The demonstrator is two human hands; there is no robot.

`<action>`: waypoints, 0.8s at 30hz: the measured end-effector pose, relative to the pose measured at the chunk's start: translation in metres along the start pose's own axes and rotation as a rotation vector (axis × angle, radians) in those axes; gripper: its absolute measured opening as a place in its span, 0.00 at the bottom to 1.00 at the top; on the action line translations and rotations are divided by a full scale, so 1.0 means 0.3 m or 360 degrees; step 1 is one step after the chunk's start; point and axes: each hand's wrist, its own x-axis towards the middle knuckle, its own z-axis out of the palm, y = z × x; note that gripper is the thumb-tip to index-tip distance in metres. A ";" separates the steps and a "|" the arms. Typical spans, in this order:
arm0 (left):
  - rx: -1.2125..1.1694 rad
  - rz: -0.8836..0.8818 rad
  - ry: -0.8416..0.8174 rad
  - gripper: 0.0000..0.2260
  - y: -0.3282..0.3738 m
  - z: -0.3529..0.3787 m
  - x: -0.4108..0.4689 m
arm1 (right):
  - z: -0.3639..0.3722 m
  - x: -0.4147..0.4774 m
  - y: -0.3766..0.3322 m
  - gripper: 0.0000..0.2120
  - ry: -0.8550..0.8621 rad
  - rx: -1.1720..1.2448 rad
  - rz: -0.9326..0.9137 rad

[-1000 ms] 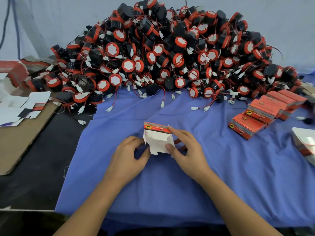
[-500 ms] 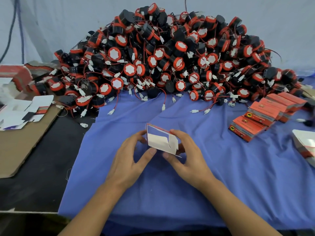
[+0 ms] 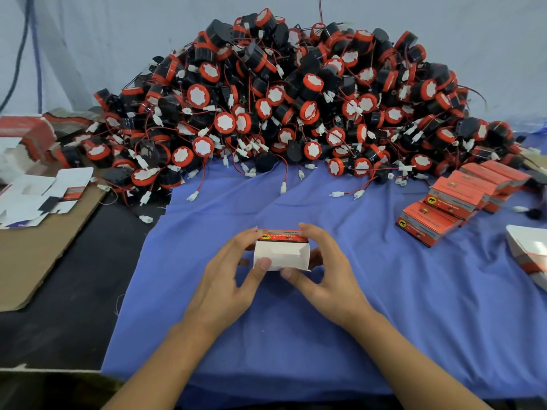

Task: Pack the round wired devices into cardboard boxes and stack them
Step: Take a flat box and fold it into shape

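Note:
A small cardboard box (image 3: 281,253), red on top with white flaps facing me, is held low over the blue cloth (image 3: 384,306). My left hand (image 3: 228,279) grips its left side, thumb on the lower flap. My right hand (image 3: 328,270) grips its right side, thumb under the bottom edge. A big heap of round black-and-red wired devices (image 3: 296,108) fills the back of the table. Several closed red boxes (image 3: 455,199) lie in a row at the right.
Flat unfolded box blanks (image 3: 38,196) lie on brown cardboard (image 3: 35,255) at the left. More white blanks (image 3: 529,253) sit at the right edge. Loose wires with white plugs (image 3: 283,187) trail onto the cloth in front of the heap.
The box has been turned between my hands and squared up, from a tilted flat face to red top up with white flaps toward me. Both hands stayed in the same spot.

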 end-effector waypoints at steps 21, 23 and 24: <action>-0.0015 0.0149 -0.0069 0.17 0.013 0.000 -0.026 | -0.002 0.012 0.005 0.21 0.0038 -0.0051 0.0053; 0.0022 0.0105 -0.0004 0.15 0.006 -0.001 -0.021 | -0.004 0.001 0.004 0.26 -0.0117 -0.0001 0.0084; 0.0040 0.0080 0.0018 0.13 0.005 0.001 -0.017 | -0.006 -0.002 0.005 0.28 -0.0189 0.0011 0.0101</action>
